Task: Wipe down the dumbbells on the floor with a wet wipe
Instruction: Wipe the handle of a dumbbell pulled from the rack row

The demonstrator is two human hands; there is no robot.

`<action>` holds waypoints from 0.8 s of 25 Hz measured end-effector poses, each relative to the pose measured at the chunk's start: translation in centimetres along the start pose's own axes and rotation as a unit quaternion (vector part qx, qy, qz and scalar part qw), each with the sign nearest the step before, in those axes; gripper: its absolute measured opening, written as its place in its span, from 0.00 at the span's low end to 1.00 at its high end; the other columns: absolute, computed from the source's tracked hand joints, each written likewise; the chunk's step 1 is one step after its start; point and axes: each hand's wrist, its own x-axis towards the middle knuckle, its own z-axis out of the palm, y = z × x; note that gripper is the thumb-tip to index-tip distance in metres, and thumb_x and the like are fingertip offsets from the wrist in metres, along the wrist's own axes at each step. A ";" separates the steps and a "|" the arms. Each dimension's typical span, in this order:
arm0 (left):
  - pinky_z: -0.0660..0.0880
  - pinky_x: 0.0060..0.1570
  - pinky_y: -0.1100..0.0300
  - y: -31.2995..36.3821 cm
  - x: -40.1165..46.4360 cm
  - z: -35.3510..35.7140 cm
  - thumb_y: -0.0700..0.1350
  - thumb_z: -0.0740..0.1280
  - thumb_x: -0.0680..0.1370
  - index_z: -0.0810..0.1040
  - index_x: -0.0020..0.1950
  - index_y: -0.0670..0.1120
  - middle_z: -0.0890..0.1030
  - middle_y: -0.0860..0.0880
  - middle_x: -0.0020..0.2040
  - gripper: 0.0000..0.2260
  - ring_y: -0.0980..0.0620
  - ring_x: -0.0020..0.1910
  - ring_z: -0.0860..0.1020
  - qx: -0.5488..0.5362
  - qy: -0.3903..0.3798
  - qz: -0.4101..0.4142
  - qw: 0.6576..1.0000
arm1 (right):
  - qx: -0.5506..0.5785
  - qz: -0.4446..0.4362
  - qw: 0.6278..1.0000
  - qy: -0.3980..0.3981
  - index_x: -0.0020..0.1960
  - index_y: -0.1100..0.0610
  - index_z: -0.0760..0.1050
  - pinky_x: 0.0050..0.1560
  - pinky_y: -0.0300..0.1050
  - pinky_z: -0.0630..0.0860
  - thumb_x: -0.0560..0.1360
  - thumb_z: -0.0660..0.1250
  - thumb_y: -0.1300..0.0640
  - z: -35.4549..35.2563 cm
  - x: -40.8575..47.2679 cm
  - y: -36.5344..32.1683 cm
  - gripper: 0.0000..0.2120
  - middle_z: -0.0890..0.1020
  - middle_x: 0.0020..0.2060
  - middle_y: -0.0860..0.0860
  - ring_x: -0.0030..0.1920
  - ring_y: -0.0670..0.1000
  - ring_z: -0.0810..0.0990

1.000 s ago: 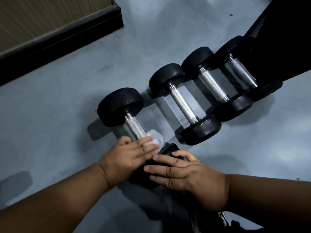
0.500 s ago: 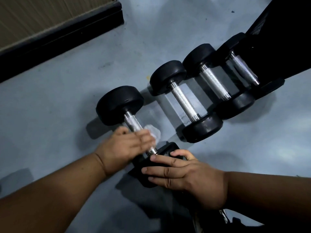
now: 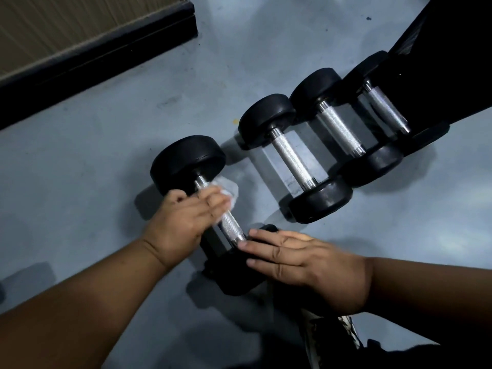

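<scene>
I look down at a grey, smooth floor [image 3: 80, 182] where four black rubber-ended dumbbells with knurled silver metal handles lie side by side in a slanting row; the nearest dumbbell [image 3: 234, 225] sits closest to me, a little apart from the others. My left hand [image 3: 186, 217] is curled over the upper part of its handle, pressing a crumpled white wet wipe [image 3: 226, 189] against the metal just below the far black weight; part of the wipe sticks out beyond my fingers. My right hand [image 3: 300, 265] lies flat with straight, spread fingers on top of the near black weight, the fingertips reaching the end of the handle. The second dumbbell [image 3: 292, 161] lies just beside it to the right; the third dumbbell [image 3: 343, 129] touches that one; the fourth dumbbell [image 3: 386, 110] is partly hidden beneath a large black object [image 3: 439, 62] at the top right, which I cannot identify. A tan ribbed wall panel with a black skirting board [image 3: 93, 57] crosses the top left corner.
</scene>
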 end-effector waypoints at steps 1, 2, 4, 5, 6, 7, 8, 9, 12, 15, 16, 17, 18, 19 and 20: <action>0.55 0.48 0.57 -0.4 0.2 -0.3 0.33 0.61 0.73 0.77 0.72 0.46 0.77 0.50 0.73 0.28 0.51 0.73 0.74 0.002 0.007 -0.040 0.999 | 0.009 0.009 1.000 0.002 0.82 0.59 0.65 0.79 0.62 0.63 0.82 0.68 0.60 0.1 -0.2 0.0 0.30 0.58 0.84 0.52 0.85 0.56 0.52; 0.56 0.48 0.56 0.1 0.1 -0.5 0.32 0.60 0.74 0.77 0.72 0.45 0.77 0.49 0.73 0.27 0.50 0.73 0.75 0.005 0.017 -0.049 0.999 | 0.020 0.016 1.000 0.001 0.82 0.58 0.64 0.79 0.63 0.62 0.81 0.69 0.61 0.3 -0.2 -0.1 0.31 0.57 0.85 0.51 0.85 0.56 0.51; 0.61 0.48 0.54 2.5 -0.8 -0.1 0.35 0.54 0.82 0.77 0.72 0.44 0.77 0.47 0.73 0.22 0.48 0.74 0.74 0.006 0.021 0.019 1.000 | 0.036 0.026 0.999 -0.002 0.82 0.56 0.64 0.80 0.64 0.60 0.80 0.70 0.63 0.5 -0.1 -0.3 0.33 0.57 0.85 0.49 0.85 0.55 0.51; 0.63 0.48 0.53 3.6 -1.4 -0.2 0.37 0.54 0.85 0.78 0.72 0.44 0.76 0.48 0.74 0.20 0.48 0.75 0.73 0.001 0.006 0.069 0.998 | 0.035 0.025 0.999 -0.004 0.83 0.56 0.64 0.81 0.64 0.60 0.79 0.71 0.63 0.6 0.1 -0.4 0.34 0.57 0.85 0.49 0.85 0.54 0.50; 0.63 0.49 0.53 3.8 -1.7 -0.5 0.39 0.55 0.86 0.78 0.72 0.45 0.75 0.48 0.75 0.18 0.49 0.75 0.72 0.001 -0.010 0.102 0.995 | 0.030 0.020 0.999 -0.008 0.83 0.55 0.64 0.81 0.64 0.59 0.78 0.72 0.63 0.6 0.2 -0.5 0.36 0.56 0.85 0.48 0.85 0.54 0.50; 0.62 0.50 0.54 3.0 -1.7 -0.6 0.39 0.57 0.85 0.78 0.72 0.46 0.75 0.49 0.75 0.18 0.49 0.75 0.72 0.005 -0.019 0.113 0.993 | 0.025 0.015 0.999 -0.014 0.83 0.55 0.64 0.82 0.63 0.58 0.77 0.73 0.64 0.6 0.4 -0.5 0.37 0.56 0.85 0.48 0.85 0.53 0.50; 0.61 0.49 0.54 1.9 -1.5 -0.7 0.38 0.60 0.82 0.77 0.73 0.46 0.75 0.49 0.75 0.19 0.49 0.75 0.72 0.014 -0.024 0.097 0.995 | 0.024 0.014 0.999 -0.019 0.83 0.54 0.64 0.83 0.61 0.55 0.76 0.73 0.64 0.6 0.5 -0.6 0.38 0.56 0.85 0.47 0.85 0.52 0.49; 0.59 0.49 0.55 0.5 -1.2 -0.5 0.37 0.63 0.79 0.77 0.73 0.47 0.76 0.49 0.74 0.22 0.50 0.74 0.74 0.020 -0.018 0.057 0.998 | 0.025 0.015 0.999 -0.022 0.83 0.54 0.64 0.83 0.58 0.52 0.75 0.73 0.64 0.6 0.6 -0.6 0.39 0.56 0.85 0.47 0.85 0.51 0.49; 0.62 0.49 0.53 0.0 -0.5 -1.1 0.35 0.62 0.74 0.78 0.71 0.44 0.78 0.48 0.72 0.25 0.47 0.71 0.76 0.028 0.002 -0.033 0.999 | 0.027 0.018 0.999 -0.019 0.83 0.53 0.64 0.84 0.53 0.48 0.73 0.74 0.65 0.6 0.7 -0.8 0.40 0.56 0.85 0.46 0.85 0.50 0.49; 0.63 0.49 0.53 3.3 -1.6 -0.7 0.37 0.58 0.82 0.79 0.70 0.44 0.77 0.47 0.73 0.19 0.47 0.73 0.74 0.004 -0.010 0.094 0.995 | 0.021 0.013 0.999 -0.020 0.83 0.53 0.64 0.82 0.62 0.56 0.75 0.74 0.64 0.6 0.7 -0.8 0.39 0.56 0.85 0.47 0.85 0.51 0.50; 0.63 0.49 0.53 3.1 -1.8 -0.9 0.38 0.58 0.84 0.79 0.71 0.45 0.76 0.48 0.74 0.18 0.48 0.74 0.73 0.000 -0.019 0.118 0.993 | 0.019 0.013 1.000 -0.021 0.83 0.53 0.64 0.82 0.63 0.57 0.75 0.73 0.63 0.6 0.7 -0.8 0.38 0.56 0.85 0.46 0.85 0.51 0.49; 0.62 0.49 0.54 2.2 -1.6 -1.0 0.38 0.58 0.83 0.78 0.72 0.46 0.76 0.48 0.74 0.19 0.49 0.75 0.72 0.002 -0.022 0.114 0.993 | 0.020 0.014 0.999 -0.025 0.83 0.52 0.63 0.82 0.63 0.56 0.76 0.72 0.63 0.6 0.8 -0.9 0.38 0.55 0.85 0.46 0.85 0.50 0.49; 0.61 0.49 0.54 1.1 -1.2 -0.8 0.37 0.59 0.80 0.77 0.71 0.46 0.77 0.49 0.73 0.21 0.50 0.74 0.73 0.004 -0.015 0.079 0.997 | 0.024 0.017 0.999 -0.028 0.83 0.52 0.63 0.83 0.61 0.55 0.76 0.72 0.63 0.6 0.8 -0.9 0.38 0.55 0.85 0.45 0.85 0.50 0.48; 0.61 0.48 0.54 0.0 -0.7 -0.6 0.34 0.61 0.76 0.77 0.71 0.46 0.78 0.48 0.72 0.24 0.51 0.72 0.74 0.007 0.001 0.023 1.000 | 0.028 0.018 0.999 -0.031 0.83 0.52 0.63 0.83 0.59 0.52 0.75 0.71 0.63 0.6 0.8 -1.0 0.39 0.55 0.85 0.45 0.85 0.50 0.48; 0.62 0.48 0.54 -0.4 -0.3 -0.8 0.32 0.63 0.73 0.78 0.71 0.45 0.79 0.48 0.71 0.26 0.50 0.72 0.76 0.007 0.009 -0.034 0.999 | 0.029 0.020 0.999 -0.029 0.83 0.52 0.63 0.84 0.57 0.50 0.75 0.71 0.64 0.6 0.8 -1.0 0.39 0.55 0.85 0.45 0.85 0.50 0.48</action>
